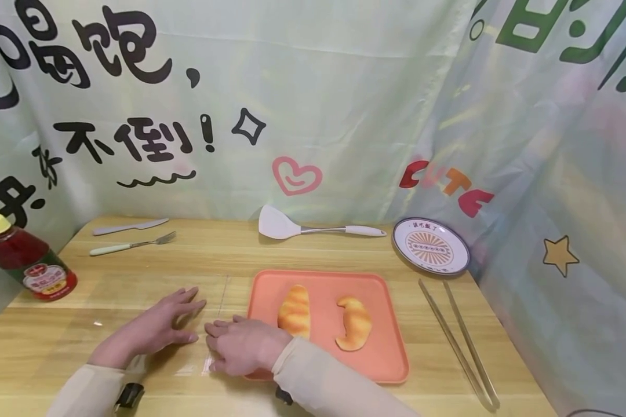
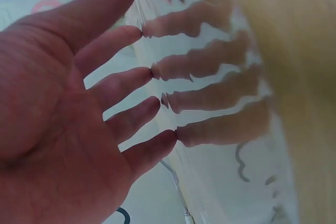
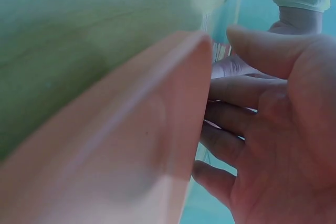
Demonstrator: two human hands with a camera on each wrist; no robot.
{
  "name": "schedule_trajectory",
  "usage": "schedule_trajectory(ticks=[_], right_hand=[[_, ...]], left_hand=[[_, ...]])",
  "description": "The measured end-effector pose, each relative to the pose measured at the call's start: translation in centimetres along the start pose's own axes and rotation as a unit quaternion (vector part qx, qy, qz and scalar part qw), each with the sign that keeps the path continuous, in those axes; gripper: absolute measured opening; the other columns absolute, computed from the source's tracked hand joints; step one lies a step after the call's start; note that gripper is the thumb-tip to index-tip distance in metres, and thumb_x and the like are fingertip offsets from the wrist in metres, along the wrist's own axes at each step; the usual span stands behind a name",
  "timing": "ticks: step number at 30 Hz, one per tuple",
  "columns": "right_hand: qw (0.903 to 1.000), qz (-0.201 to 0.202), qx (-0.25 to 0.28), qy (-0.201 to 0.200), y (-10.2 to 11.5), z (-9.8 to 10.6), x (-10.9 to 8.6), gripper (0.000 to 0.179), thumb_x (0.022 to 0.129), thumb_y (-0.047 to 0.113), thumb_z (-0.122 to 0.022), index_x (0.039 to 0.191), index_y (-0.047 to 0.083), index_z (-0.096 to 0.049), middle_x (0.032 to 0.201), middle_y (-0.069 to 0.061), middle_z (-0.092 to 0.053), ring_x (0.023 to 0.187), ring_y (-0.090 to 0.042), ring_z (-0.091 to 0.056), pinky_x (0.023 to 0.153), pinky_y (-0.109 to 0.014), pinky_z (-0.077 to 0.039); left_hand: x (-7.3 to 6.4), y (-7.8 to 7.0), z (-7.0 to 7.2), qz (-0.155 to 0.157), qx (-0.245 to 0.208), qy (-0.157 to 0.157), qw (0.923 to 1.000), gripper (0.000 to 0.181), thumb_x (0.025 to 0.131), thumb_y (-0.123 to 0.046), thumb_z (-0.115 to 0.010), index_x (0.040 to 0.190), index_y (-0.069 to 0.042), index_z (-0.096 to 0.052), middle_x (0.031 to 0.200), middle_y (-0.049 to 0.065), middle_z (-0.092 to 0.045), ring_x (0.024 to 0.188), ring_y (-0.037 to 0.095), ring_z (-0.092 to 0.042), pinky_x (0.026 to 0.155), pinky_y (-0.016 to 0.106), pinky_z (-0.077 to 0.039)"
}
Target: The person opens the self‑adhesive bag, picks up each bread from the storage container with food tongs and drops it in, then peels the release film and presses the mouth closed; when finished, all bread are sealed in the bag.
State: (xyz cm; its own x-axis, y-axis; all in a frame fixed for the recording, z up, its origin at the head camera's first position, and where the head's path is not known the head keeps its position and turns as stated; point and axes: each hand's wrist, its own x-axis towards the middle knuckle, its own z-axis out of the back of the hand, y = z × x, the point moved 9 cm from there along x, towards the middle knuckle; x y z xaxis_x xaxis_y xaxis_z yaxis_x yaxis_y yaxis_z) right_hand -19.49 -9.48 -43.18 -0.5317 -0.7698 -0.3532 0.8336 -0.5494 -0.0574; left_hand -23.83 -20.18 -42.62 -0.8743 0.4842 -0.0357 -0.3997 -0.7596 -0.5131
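My left hand (image 1: 159, 327) has its fingers spread wide, with the tips touching a clear, shiny sheet (image 1: 115, 304) on the left side of the table, maybe to keep it flat. My right hand (image 1: 245, 347) is palm down by the sheet's right edge, its fingers close to straight and not wrapped around anything; I can't tell how hard they press. That arm crosses a corner of the pink tray (image 1: 326, 289), where two bread rolls (image 1: 356, 327) lie apart, likely so the rim keeps them from sliding off. The tongs (image 1: 450, 336) and plate (image 1: 430, 246) sit to the right, perhaps to leave me room. The table (image 1: 214, 249) looks like pale, stripy wood. Around it hangs a soft green cloth (image 1: 344, 116) with big letters, a pink heart and a star.
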Motion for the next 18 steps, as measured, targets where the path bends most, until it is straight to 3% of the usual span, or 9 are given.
schedule_trajectory(ticks=[7,13,18], right_hand=[[0.9999,-0.002,0.005,0.009,0.0,-0.07,0.06,0.061,0.099,0.058,-0.045,0.152,0.028,-0.037,0.159,0.014,-0.02,0.142,0.0,-0.017,0.115,-0.027,-0.017],[0.9997,-0.005,0.013,0.019,-0.07,-0.29,0.06,0.062,0.098,0.058,-0.045,0.153,0.029,-0.035,0.159,0.015,-0.019,0.142,0.001,-0.015,0.116,-0.027,-0.016],[0.9997,-0.007,0.012,0.021,-0.1,-0.31,0.1,0.062,0.098,0.059,-0.044,0.152,0.029,-0.036,0.159,0.015,-0.019,0.142,0.001,-0.015,0.115,-0.027,-0.017]], left_hand=[[0.51,0.13,0.2,-0.005,0.04,-0.019,0.999,0.069,0.081,-0.032,-0.079,0.132,0.008,-0.055,0.146,0.034,-0.035,0.132,0.058,-0.027,0.101,0.071,-0.026],[0.67,0.78,-0.18,0.011,0.021,-0.007,0.9997,0.077,0.082,-0.036,-0.079,0.137,0.01,-0.049,0.149,0.032,-0.031,0.134,0.056,-0.024,0.104,0.069,-0.024],[0.68,0.57,-0.12,0.01,0.001,0.0,1.0,0.073,0.081,-0.036,-0.079,0.136,0.004,-0.054,0.15,0.032,-0.029,0.135,0.057,-0.024,0.103,0.07,-0.023]])
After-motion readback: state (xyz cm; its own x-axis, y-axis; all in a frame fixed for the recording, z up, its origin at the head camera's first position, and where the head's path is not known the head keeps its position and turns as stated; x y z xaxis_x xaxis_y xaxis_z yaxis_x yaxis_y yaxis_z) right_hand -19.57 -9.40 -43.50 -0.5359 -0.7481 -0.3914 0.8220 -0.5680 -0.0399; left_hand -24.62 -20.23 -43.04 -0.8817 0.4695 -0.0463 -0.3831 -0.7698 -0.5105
